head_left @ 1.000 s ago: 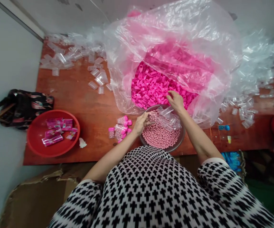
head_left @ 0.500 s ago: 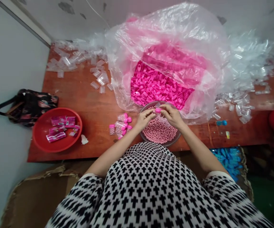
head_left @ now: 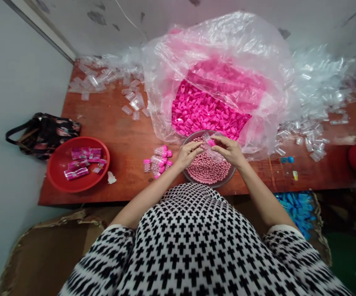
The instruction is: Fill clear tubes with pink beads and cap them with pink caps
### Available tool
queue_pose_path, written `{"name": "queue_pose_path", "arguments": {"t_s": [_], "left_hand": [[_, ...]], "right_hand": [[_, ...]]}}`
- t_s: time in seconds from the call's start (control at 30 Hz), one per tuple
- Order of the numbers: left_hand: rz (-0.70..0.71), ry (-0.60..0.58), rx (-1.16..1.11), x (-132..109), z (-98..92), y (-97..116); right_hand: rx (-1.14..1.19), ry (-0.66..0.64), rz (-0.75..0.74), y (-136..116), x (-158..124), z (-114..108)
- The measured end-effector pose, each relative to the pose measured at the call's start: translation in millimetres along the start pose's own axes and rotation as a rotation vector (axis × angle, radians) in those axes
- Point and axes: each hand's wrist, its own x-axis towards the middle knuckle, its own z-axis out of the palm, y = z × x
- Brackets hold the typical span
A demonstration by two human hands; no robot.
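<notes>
Over a grey bowl [head_left: 193, 180] of pink beads [head_left: 208, 170], my two hands work close together. A bright pink plastic cap [head_left: 211, 142] is pinched between thumb and fingers of my right hand [head_left: 230, 151]. My left hand [head_left: 189, 156] has its fingertips pressed together just left of the cap; whatever they hold is too small to make out. Clear plastic pieces [head_left: 215, 155] lie in the bowl beneath my fingers. Left of the bowl stands a cluster of clear, bead-filled bottles [head_left: 158, 161] with pink caps.
Behind the bowl, a large clear bag [head_left: 276, 82] holds many pink caps [head_left: 196, 109]. Clear containers [head_left: 316, 94] are heaped at right and more [head_left: 94, 80] at left. A red basin [head_left: 53, 174] with pink packets sits beside a black handbag [head_left: 42, 133]. Blue pieces [head_left: 297, 209] lie below the table edge.
The pink cap has moved slightly right with my right hand, and a gap has opened between my hands. The view has shifted a little.
</notes>
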Motion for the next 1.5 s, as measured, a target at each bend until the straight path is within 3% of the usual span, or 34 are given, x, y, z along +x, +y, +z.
{"name": "queue_pose_path", "arguments": {"t_s": [0.3, 0.53, 0.67, 0.77, 0.9, 0.97, 1.03, 1.13, 1.23, 1.33, 1.5], "left_hand": [[0.047, -0.041, -0.015, -4.3, 1.4, 3.4], [0.153, -0.098, 0.087, -3.2, 0.3, 0.4], [0.096, -0.139, 0.109, -1.3, 0.7, 0.8], [-0.023, -0.069, -0.095, -1.3, 5.9, -2.3], [-0.233, 0.143, -0.428, -3.4, 10.7, -9.3], [-0.275, 0.158, -0.454, -5.5, 8.9, -11.4], [-0.253, 0.116, -0.409, -7.9, 5.6, -11.4], [-0.11, 0.029, -0.262, -10.9, 2.6, -9.0], [0.044, -0.008, -0.123, -12.8, 4.2, -7.2], [0.097, 0.024, -0.06, -15.7, 6.9, -7.3], [0.112, -0.007, -0.027, -24.3, 7.9, -4.8]], "right_hand": [[0.164, 0.044, 0.125, -0.1, -9.4, 20.5], [-0.097, 0.025, -0.088, -5.6, -20.9, 16.7], [-0.143, -0.018, -0.112, -4.1, -18.6, 18.6], [0.079, 0.027, 0.006, -5.6, -14.5, 20.5], [0.715, 0.087, 0.306, -11.5, -17.8, 23.5], [0.963, 0.098, 0.403, -11.7, -22.1, 25.0], [1.066, 0.12, 0.461, -9.3, -24.7, 26.1], [1.095, 0.077, 0.513, -4.9, -23.5, 27.0], [1.15, -0.138, 0.592, -4.0, -20.2, 29.0], [1.237, -0.297, 0.691, -5.7, -19.7, 35.7], [1.338, -0.137, 0.723, -8.9, -22.9, 57.9]]}}
